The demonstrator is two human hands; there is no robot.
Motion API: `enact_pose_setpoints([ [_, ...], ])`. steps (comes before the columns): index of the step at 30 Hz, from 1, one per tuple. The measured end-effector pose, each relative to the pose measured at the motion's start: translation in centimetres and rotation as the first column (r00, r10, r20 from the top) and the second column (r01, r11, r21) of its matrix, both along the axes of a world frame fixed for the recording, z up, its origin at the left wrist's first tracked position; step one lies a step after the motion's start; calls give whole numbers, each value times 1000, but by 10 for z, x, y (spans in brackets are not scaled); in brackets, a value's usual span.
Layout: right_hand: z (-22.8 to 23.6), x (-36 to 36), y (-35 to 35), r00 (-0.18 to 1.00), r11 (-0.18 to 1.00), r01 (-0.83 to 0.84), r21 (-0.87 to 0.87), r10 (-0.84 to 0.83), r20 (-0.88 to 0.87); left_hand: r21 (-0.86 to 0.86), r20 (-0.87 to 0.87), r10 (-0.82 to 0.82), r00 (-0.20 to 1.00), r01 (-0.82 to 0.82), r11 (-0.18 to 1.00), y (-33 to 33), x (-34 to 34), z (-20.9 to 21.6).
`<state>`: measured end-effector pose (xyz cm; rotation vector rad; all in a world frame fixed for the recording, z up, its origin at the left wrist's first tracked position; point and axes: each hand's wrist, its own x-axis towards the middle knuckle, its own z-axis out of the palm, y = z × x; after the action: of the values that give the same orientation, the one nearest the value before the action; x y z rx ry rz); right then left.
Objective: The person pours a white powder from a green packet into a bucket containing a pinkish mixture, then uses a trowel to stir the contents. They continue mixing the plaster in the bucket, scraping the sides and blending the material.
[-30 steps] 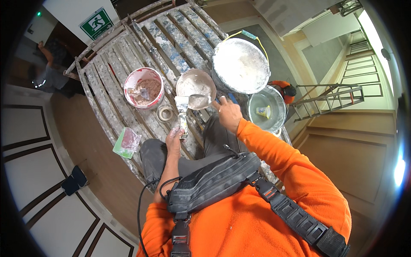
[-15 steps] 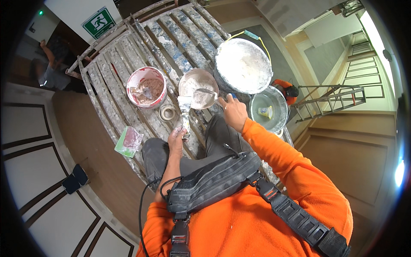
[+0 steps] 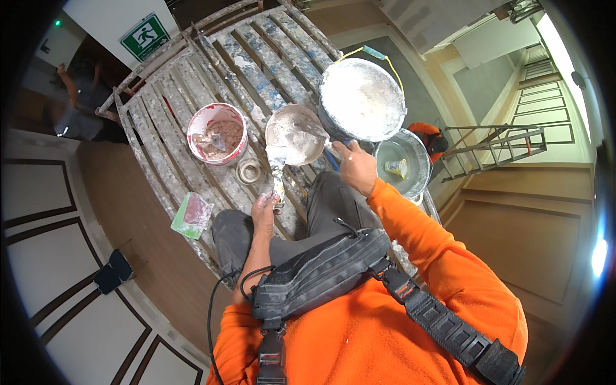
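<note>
- Centrally, one round mixing bowl (image 3: 272, 123), white paste inside
- Right of centre, right hand (image 3: 356, 167), fingers closed round a trowel (image 3: 314, 130), blade in the bowl
- Below centre, left hand (image 3: 262, 210), fingers gripping a paste-coated scraper (image 3: 277, 168), head against the bowl's near rim
- Upper centre, large bucket (image 3: 326, 117) of white compound
- Left of centre, red-stained bucket (image 3: 235, 153)

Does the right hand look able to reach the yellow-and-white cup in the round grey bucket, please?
Probably yes: nothing visible covers the cup, and the right hand is nearby, though holding a grey metal spatula.
</note>
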<state>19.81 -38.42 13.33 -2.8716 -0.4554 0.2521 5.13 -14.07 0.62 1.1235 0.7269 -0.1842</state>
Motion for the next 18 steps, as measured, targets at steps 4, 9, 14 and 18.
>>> enact_pose_setpoints([
  [4,-11,-22,-35,973,981,175,79,-160,-168,-17,42,-49,998,49,999,-12,13,14],
  [9,-21,-40,-21,960,951,254,178,-225,-169,294,-38,-241,970,242,925,-25,35,34],
  [14,-16,-55,4,960,931,280,236,-272,-68,811,-49,-444,895,295,505,-53,55,57],
  [18,-10,-65,16,957,921,290,259,-284,-63,807,-217,-552,805,466,362,-69,69,85],
])
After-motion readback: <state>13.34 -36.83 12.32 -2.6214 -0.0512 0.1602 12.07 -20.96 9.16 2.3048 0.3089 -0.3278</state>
